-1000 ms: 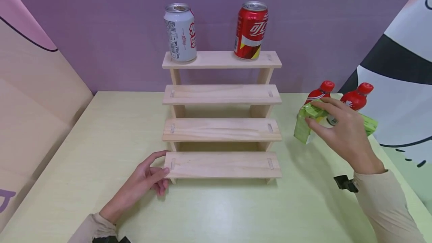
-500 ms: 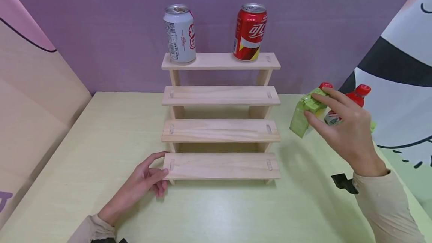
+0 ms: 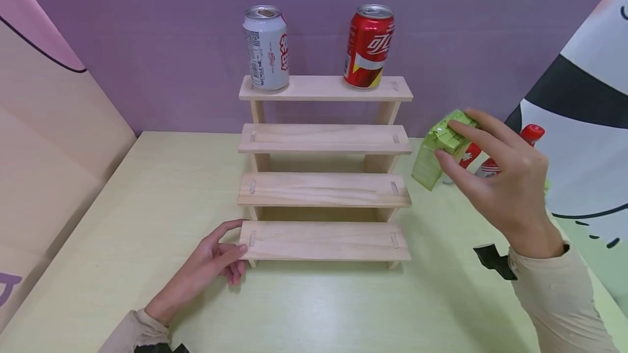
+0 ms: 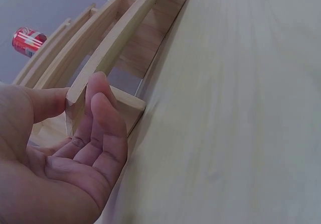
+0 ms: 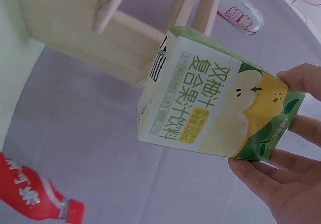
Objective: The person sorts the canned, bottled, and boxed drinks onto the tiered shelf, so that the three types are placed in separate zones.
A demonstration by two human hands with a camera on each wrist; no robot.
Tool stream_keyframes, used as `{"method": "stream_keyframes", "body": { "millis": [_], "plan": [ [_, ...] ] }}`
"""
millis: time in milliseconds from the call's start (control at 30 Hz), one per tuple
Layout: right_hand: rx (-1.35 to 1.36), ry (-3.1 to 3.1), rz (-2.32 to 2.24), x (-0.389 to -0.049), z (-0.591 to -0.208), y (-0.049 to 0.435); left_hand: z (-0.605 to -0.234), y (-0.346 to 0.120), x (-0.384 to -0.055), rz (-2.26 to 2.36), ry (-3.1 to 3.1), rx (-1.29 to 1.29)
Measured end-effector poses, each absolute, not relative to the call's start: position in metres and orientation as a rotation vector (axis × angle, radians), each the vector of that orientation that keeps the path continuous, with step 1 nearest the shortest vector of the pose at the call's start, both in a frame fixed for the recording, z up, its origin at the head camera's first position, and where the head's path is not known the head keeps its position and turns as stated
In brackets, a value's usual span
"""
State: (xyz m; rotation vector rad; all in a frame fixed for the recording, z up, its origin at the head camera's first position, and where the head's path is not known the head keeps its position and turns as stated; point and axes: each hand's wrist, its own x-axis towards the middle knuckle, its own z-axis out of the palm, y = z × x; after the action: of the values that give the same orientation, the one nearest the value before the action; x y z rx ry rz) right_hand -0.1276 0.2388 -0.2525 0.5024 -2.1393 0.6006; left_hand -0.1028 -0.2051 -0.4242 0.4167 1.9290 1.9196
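Observation:
My right hand point(image 3: 510, 187) grips a green juice carton point(image 3: 436, 154) by its top end, raised and tilted to the right of a four-step wooden display stand point(image 3: 324, 241). The right wrist view shows the printed face of this juice carton point(image 5: 200, 103), with fingers and thumb around one end. At the stand's lower left, my left hand point(image 3: 206, 260) pinches the end of the lowest step between thumb and fingers. On the top step stand a white soda can point(image 3: 267, 50) at the left and a red soda can point(image 3: 370, 48) at the right.
Behind my right hand are two red-capped bottles, one red cap point(image 3: 532, 132) showing above it. A bit of another green item point(image 3: 547, 185) peeks out there. A purple wall point(image 3: 196, 42) rises behind the pale table point(image 3: 147, 195).
My right hand has lifted the juice carton up and slightly left, away from the bottles. My left hand stays at the lowest step.

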Motion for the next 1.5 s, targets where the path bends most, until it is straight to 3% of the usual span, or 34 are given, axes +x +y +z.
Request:
{"method": "stream_keyframes", "body": {
  "millis": [900, 1500],
  "plan": [
    [0.742, -2.035, 0.741, -0.129, -0.235, 0.161, -0.424, -0.205, -0.103, 1.911, 1.931, 0.402],
    [0.863, -1.906, 0.764, -0.171, -0.236, 0.098, -0.424, -0.205, -0.103, 1.895, 1.948, 0.396]
  ]
}}
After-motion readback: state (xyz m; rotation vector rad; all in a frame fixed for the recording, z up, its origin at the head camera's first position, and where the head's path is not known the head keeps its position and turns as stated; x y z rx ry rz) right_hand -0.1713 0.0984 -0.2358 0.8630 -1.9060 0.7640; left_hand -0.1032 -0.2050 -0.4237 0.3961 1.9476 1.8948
